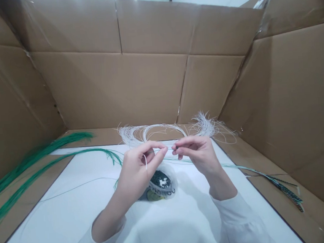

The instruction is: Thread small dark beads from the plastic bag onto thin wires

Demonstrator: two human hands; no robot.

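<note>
My left hand [138,169] is closed in a pinch on a thin white strand [145,162], which shows as a short piece curving beside the thumb. Just across a small gap, my right hand [198,154] pinches a tiny dark piece [176,147] between thumb and fingertips. What that piece is, I cannot make out. Below the hands sits a clear round container or bag [171,174] with dark green and white small pieces [162,179] in it and lettering on its side; my left hand and wrist partly cover it.
Two bundles of green strands [40,169] lie at the left. A loose coil of white strands [162,127] rests at the back. Strands with dark, patterned ends [289,193] lie at the right. Tall cardboard walls [113,88] surround the white work surface [81,205].
</note>
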